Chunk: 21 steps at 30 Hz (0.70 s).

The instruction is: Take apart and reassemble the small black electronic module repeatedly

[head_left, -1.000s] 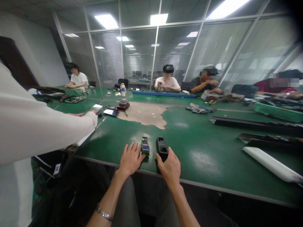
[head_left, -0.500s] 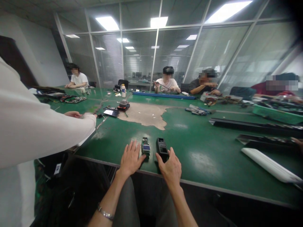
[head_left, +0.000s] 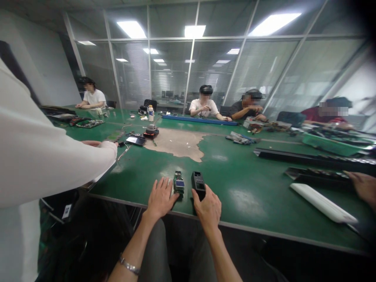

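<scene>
A narrow green circuit board [head_left: 179, 183] with a small screen lies near the table's front edge. Flat on the tabletop just left of it is my left hand [head_left: 160, 199], fingers spread, the thumb tip at the board's near corner. To the board's right lies a black plastic casing [head_left: 198, 181] with cut-out openings. My right hand [head_left: 208, 205] is around the near end of this casing, thumb on its left side and fingers on its right. The palm hides part of that end.
A co-worker's white sleeve [head_left: 73, 160] reaches over the green table [head_left: 235, 176] at left. Further off are a phone [head_left: 135, 140], a bottle [head_left: 150, 113] and a long blue bar [head_left: 199, 120]. At right lie a white elongated piece [head_left: 323, 201], black strips [head_left: 311, 158] and another person's hand [head_left: 364, 188].
My right hand's fingers have closed in on the casing's sides. My left hand stays flat. The view has shifted slightly, and another person's hand shows more at right.
</scene>
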Motion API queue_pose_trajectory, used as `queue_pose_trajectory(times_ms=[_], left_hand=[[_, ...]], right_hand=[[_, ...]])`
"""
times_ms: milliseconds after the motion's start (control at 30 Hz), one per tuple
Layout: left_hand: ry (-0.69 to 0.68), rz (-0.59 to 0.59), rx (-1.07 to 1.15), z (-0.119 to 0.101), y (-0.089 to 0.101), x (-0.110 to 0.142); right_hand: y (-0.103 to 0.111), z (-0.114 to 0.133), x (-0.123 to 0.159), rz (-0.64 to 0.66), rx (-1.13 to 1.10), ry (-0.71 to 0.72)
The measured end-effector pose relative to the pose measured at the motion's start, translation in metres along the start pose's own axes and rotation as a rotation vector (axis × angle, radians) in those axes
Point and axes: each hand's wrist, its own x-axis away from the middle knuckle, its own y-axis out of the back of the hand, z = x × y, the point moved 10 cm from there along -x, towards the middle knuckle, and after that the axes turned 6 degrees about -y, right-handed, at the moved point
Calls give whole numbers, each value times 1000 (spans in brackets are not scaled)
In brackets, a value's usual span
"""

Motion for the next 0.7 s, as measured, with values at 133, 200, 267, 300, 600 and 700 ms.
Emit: queue_pose_trajectory(times_ms=[133,200,267,300,600,700], left_hand=[[-3,-8,0,1,1,-1],[-2,-13,5,1,1,-1],[-4,-20,11,1,1,-1],[-4,-24,12,1,1,-1],[-3,-42,24,3,1,-1],[2,-41,33,3,2,-1]], right_hand=[[1,2,0,0,6,4],[-1,2,-1,10,1,-3],[-3,0,-3,23,-18,-20],[-3,-1,-5,31,-36,-28],[6,19,-16,37,-233,-40],[9,33,-17,51,-240,-37]])
